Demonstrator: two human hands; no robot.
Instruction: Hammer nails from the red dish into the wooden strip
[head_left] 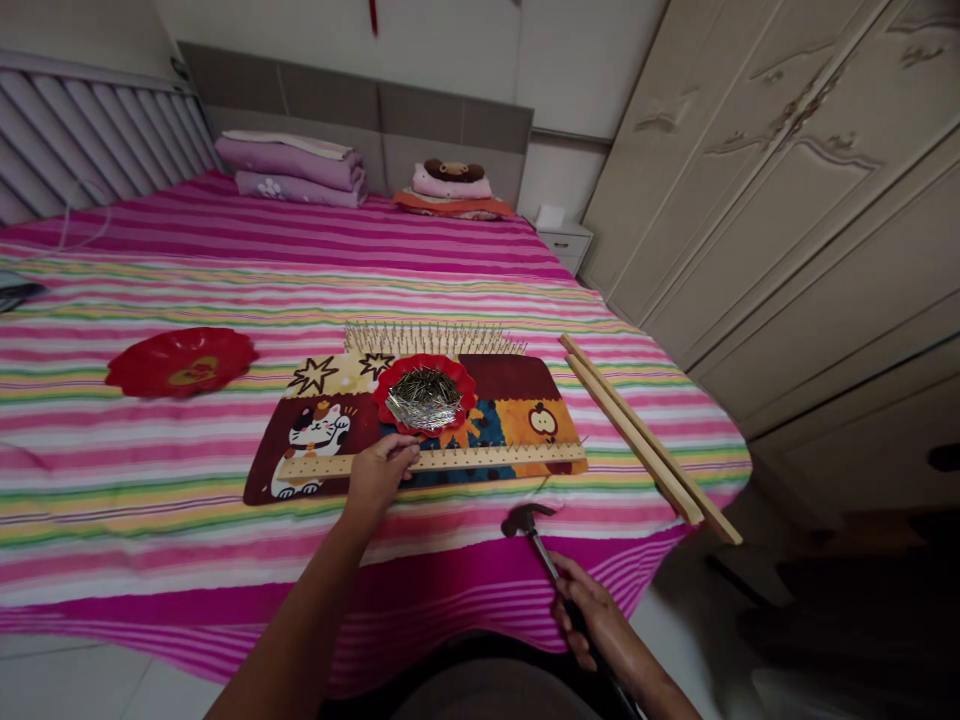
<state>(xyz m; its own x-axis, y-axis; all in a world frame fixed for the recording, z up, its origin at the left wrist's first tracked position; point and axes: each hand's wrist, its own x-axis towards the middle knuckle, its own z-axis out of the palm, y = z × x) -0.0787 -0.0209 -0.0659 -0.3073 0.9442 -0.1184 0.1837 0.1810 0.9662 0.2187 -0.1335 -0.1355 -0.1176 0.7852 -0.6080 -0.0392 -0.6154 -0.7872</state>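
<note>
My left hand [380, 470] rests over a pale wooden strip [465, 459], thumb and fingers pinched on what looks like a thin nail at the strip; the fingers partly hide it. Left of the hand the strip has a row of small dark holes or marks; to the right, nails stand up along it. Just behind is a red scalloped bowl [381, 385] full of loose metal nails [425, 397]. My right hand [592, 610] is wrapped round the dark handle of a claw hammer [531, 520], whose head is raised near the bed's front edge, apart from the strip.
The strip and bowl lie on a patterned mat [517, 380] on the striped bedspread [150, 480]. Behind stand strips bristling with nails [435, 340]. Bare wooden strips [637, 430] lie at right. A red plate [184, 362] is at left; wardrobe doors [787, 180] rise beyond the bed.
</note>
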